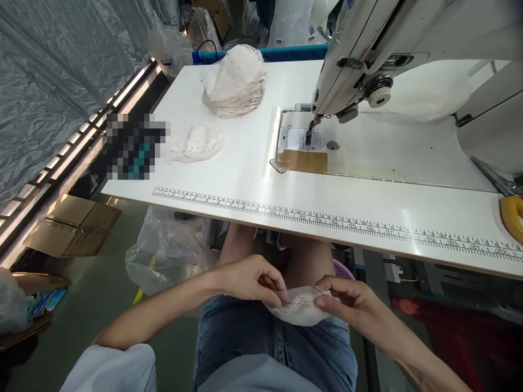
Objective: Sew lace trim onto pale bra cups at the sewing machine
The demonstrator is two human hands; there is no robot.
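Note:
Over my lap, below the table's front edge, both hands pinch a small white lace-edged fabric piece (298, 311). My left hand (249, 280) grips its left edge with closed fingers. My right hand (347, 298) grips its right edge, thumb on top. A thin thread runs across the piece between my fingers. My legs in denim shorts lie under it.
A white sewing table (245, 179) with a printed ruler along its front edge carries a sewing machine (392, 54), a stack of lace pieces (237, 81) and one smaller lace piece (198, 142). Yellow-handled scissors (512, 215) lie at the right edge. A plastic bag (167, 253) and cardboard boxes (73, 226) sit on the floor at left.

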